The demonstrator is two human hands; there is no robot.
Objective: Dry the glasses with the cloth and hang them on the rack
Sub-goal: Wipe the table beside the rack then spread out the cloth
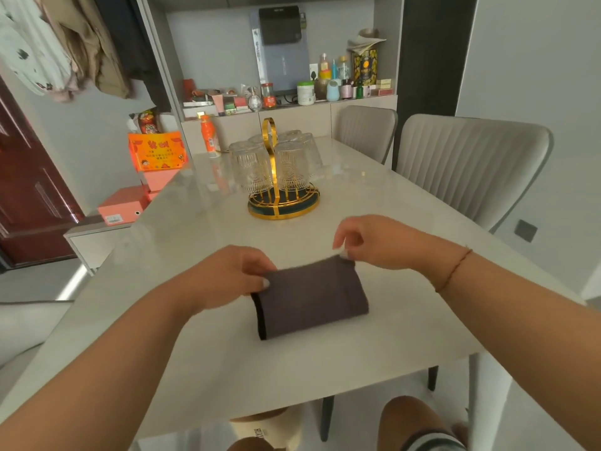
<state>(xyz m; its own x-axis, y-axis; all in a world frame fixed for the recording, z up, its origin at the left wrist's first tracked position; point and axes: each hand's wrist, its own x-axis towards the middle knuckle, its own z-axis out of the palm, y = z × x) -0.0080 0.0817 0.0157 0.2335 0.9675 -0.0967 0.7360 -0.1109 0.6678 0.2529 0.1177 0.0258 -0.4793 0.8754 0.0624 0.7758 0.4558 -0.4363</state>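
A folded dark grey cloth (312, 296) with a black edge lies on the white table (374, 203) in front of me. My left hand (232, 275) pinches its far left corner. My right hand (374, 242) pinches its far right corner between thumb and fingers. Beyond the cloth, at the table's middle, stands a gold wire rack (283, 203) with a tall loop handle. Several clear ribbed glasses (252, 167) hang upside down on it around the handle.
Two grey padded chairs (468, 164) stand along the table's right side. An orange bottle (208, 136) is at the far left corner, with orange and pink boxes (156, 151) beside the table. A cluttered shelf (292, 92) is behind.
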